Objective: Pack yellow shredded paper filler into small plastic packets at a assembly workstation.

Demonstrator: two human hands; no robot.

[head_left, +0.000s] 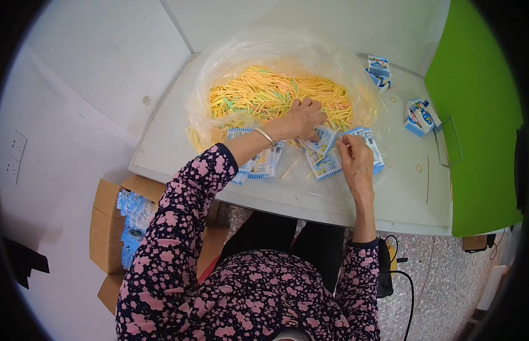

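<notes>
A heap of thin yellow, pink and green sticks (259,88) lies in a large clear plastic bag (219,62) on the table. At the heap's near edge is my left hand (303,119), a bangle on its wrist, fingers curled down and partly hidden. Just below these fingers sits a small blue-and-white packet (326,141), tilted. My right hand (355,158) is closed, thumb and fingers pinched at the packet's right edge. More packets (264,163) lie flat left of my hands, and others (371,149) lie beneath and beside the right hand. A few loose sticks lie between them.
Blue-and-white packs (419,118) stand at the right by a bent wire stand (459,142) and a green panel (480,125). More packs (379,67) lie at the back right. Left of the table, a cardboard box (105,227) holds several blue packets. White walls enclose the table (409,196).
</notes>
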